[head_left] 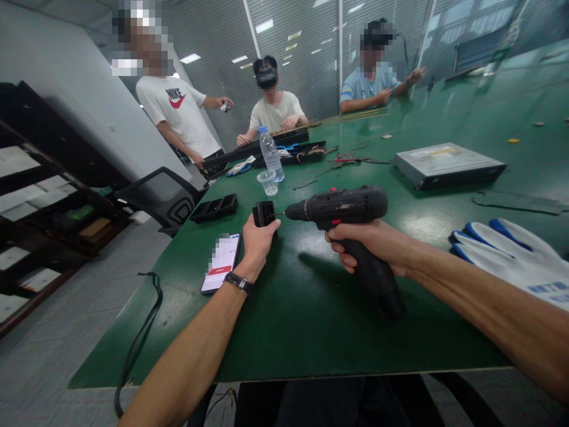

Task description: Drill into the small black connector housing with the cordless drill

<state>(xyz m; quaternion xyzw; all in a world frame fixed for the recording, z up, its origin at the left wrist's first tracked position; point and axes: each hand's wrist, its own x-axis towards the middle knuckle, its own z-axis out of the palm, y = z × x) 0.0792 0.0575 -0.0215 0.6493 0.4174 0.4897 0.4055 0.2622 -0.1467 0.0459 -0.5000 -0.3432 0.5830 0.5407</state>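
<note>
My right hand [364, 240] grips the handle of a black cordless drill [349, 204], fingers wrapped below its red-marked body. The drill points left, and its thin bit reaches a small black plastic part [264, 212]. My left hand [260, 240] holds that part upright above the table, thumb on its right side. Whether the bit is inside the part or only against it, I cannot tell. Beside my left wrist lies a phone [222, 264] with a lit screen. A black tray-like piece with compartments [216, 207] rests on the table farther left.
A clear plastic cup [268, 182] and a water bottle [271, 155] stand beyond my left hand. At the right lie a silver-and-black box-shaped device [448, 165] and white-blue gloves [511, 255]. A black strap [149, 314] hangs over the left table edge. Three people are across the table.
</note>
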